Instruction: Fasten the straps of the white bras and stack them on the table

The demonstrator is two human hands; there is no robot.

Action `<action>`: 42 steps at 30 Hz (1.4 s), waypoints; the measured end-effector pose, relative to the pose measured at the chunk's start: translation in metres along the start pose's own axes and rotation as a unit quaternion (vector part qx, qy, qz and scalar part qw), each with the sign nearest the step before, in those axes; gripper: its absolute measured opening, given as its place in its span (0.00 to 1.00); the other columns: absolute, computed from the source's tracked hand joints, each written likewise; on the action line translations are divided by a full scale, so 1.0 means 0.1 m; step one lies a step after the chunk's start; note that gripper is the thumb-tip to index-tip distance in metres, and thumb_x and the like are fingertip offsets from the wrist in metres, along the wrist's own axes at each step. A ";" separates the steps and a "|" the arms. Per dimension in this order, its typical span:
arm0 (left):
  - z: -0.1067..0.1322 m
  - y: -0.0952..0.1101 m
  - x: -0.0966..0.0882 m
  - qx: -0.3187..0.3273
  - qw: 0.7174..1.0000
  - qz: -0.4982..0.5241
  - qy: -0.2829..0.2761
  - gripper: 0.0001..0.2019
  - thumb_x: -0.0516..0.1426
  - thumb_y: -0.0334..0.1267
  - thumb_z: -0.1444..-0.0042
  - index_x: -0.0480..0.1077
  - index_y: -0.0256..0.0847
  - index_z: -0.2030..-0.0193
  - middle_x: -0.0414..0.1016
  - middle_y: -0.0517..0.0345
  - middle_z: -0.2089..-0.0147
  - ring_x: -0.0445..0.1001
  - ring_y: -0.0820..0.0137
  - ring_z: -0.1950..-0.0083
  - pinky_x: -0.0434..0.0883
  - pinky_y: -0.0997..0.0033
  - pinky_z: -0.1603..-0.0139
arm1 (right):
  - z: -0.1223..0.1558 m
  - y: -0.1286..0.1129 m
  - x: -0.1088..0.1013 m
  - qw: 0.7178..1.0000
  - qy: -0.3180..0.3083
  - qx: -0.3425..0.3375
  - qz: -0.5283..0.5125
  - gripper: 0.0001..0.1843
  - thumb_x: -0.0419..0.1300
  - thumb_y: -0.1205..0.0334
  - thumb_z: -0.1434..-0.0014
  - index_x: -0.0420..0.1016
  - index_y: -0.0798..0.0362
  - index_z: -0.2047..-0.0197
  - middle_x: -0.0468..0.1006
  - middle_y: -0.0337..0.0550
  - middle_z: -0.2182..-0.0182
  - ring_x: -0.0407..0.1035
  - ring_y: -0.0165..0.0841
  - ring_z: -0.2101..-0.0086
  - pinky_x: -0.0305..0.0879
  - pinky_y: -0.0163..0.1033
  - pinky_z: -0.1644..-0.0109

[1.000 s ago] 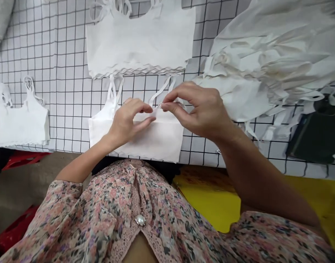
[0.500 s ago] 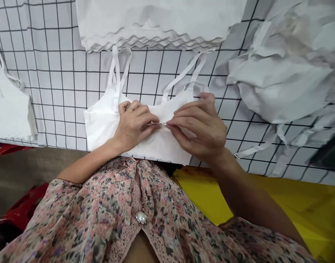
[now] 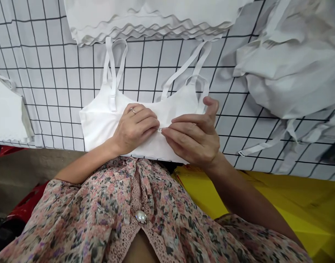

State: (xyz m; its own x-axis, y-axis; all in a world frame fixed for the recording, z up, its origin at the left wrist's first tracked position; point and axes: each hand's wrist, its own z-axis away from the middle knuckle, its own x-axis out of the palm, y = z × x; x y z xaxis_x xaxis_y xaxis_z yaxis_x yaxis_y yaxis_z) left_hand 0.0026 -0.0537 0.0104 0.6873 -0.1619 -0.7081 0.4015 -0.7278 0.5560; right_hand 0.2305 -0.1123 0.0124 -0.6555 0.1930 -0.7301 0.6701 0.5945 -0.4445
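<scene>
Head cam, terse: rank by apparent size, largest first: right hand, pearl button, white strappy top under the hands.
1. White strappy top
2. Right hand
3. Pearl button

The hand sits nearer the camera than the top, so it may look bigger than it is.

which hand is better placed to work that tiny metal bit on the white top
Probably the right hand: its fingertips are right at the small metal piece on the white strappy top, while the left hand lies on the fabric beside it.

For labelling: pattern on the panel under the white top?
Panel: white with a black square grid, best in the head view.
</scene>
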 end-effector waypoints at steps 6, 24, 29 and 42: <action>0.01 -0.02 0.01 0.005 1.000 0.002 -0.004 0.07 0.59 0.32 0.25 0.73 0.45 0.57 0.86 0.63 0.60 0.80 0.70 0.55 0.72 0.62 0.49 | 0.00 -0.01 0.02 1.000 -0.010 0.021 0.001 0.06 0.67 0.64 0.29 0.83 0.40 0.56 0.83 0.35 0.63 0.77 0.35 0.58 0.60 0.63 0.23; -0.01 -0.02 -0.02 0.006 0.999 0.037 0.001 0.06 0.60 0.31 0.26 0.73 0.45 0.57 0.86 0.63 0.59 0.80 0.71 0.56 0.73 0.64 0.50 | -0.10 -0.05 0.13 0.996 0.083 -0.039 0.019 0.06 0.65 0.70 0.29 0.77 0.48 0.56 0.80 0.32 0.66 0.76 0.30 0.59 0.65 0.56 0.23; 0.01 -0.03 -0.02 -0.012 0.998 0.048 -0.034 0.07 0.58 0.31 0.25 0.75 0.45 0.57 0.87 0.62 0.58 0.80 0.70 0.55 0.73 0.62 0.49 | -0.09 -0.04 0.07 0.994 0.035 -0.049 0.092 0.10 0.65 0.68 0.29 0.78 0.43 0.61 0.81 0.31 0.67 0.77 0.31 0.60 0.68 0.56 0.26; 0.02 -0.06 -0.01 -0.035 0.994 0.077 -0.067 0.09 0.58 0.32 0.26 0.76 0.46 0.59 0.86 0.61 0.61 0.81 0.70 0.58 0.75 0.62 0.50 | -0.13 0.10 -0.10 0.996 -0.076 -0.035 -0.027 0.11 0.64 0.70 0.29 0.84 0.43 0.58 0.78 0.38 0.65 0.75 0.36 0.54 0.65 0.63 0.25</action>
State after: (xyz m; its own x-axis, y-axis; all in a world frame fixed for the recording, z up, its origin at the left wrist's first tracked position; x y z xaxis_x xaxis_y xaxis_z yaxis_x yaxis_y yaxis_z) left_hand -0.0010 -0.0506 0.0070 0.6587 -0.3581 -0.6617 0.3431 -0.6398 0.6877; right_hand 0.2396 -0.0982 0.0217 -0.6262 0.0426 -0.7785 0.6065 0.6541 -0.4520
